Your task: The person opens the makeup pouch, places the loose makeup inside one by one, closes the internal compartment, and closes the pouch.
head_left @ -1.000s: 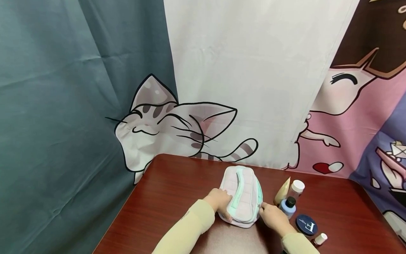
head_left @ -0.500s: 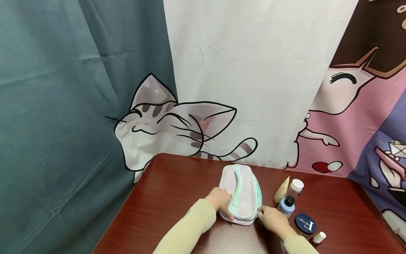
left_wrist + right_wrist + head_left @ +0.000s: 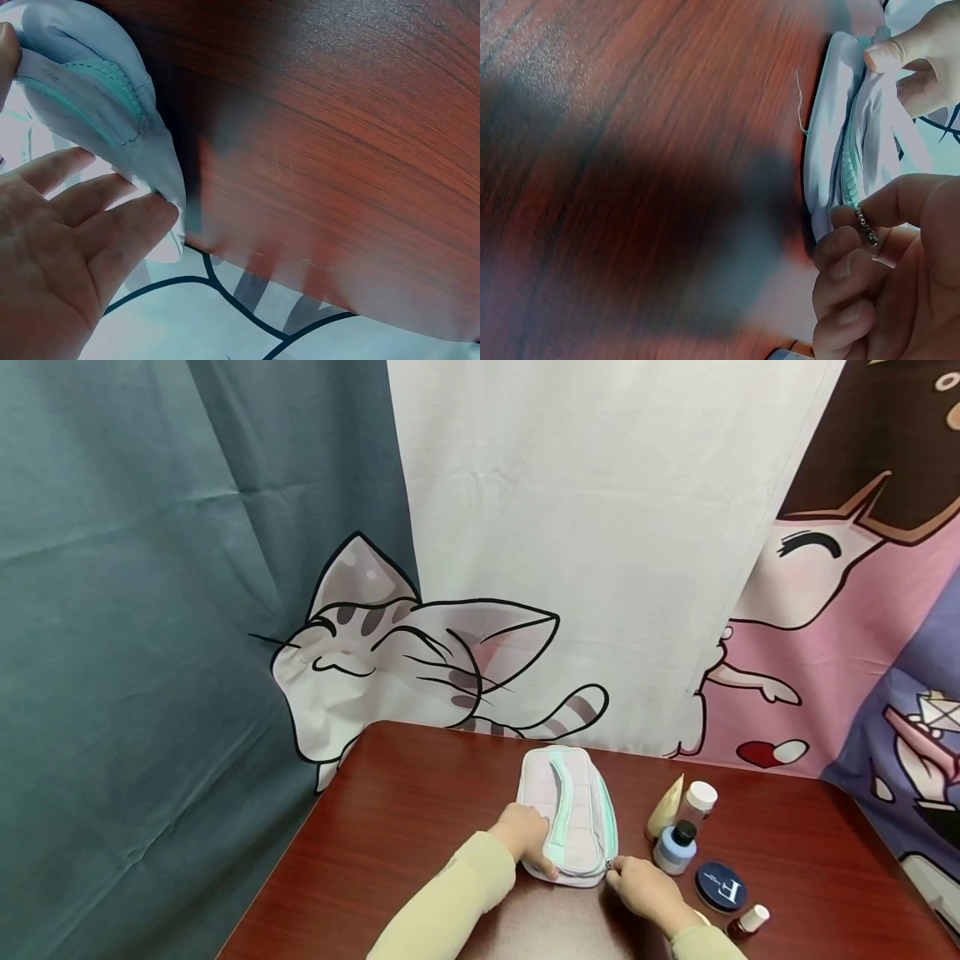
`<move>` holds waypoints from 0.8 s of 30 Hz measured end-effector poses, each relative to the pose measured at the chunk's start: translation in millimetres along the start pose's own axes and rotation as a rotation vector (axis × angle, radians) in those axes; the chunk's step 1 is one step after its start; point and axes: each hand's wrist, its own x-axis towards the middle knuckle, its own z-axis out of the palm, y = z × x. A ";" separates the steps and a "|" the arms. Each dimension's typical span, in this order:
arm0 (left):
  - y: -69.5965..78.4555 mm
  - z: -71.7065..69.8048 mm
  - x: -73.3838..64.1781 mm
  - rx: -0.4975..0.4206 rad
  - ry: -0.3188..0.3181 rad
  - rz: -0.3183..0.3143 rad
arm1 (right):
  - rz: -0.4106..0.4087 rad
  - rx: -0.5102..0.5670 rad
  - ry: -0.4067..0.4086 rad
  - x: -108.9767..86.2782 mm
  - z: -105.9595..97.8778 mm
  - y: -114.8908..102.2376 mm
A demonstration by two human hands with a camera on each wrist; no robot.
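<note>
A pale pink quilted pouch (image 3: 579, 802) with a mint strap and mint zip edge lies on the table. My left hand (image 3: 525, 837) holds its near left part, the thumb across the near end and the fingers along the far side. In the left wrist view those fingers (image 3: 139, 225) lie against the pouch's fabric. At the near right corner my right hand (image 3: 643, 887) pinches the zip's small gold chain pull (image 3: 867, 226) between thumb and forefinger. The mint zip teeth (image 3: 848, 169) run along the pouch's side away from that pull.
Right of the pouch stand a beige tube (image 3: 664, 810), a white-capped clear bottle (image 3: 697, 804) and a blue bottle (image 3: 675, 852) with a black cap. Nearer are a dark-blue-lidded round jar (image 3: 721, 887) and a small white-capped bottle (image 3: 747, 923), beside my right forearm. A printed curtain (image 3: 570, 527) hangs behind the table.
The right hand has drawn the zip pull a little toward the pouch's near end. The pouch has shifted slightly away and to the left, with the left hand still holding it.
</note>
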 end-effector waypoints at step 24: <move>-8.9 1.9 4.6 -0.169 -0.020 -0.023 | -0.040 0.138 0.009 -6.1 17.8 -15.5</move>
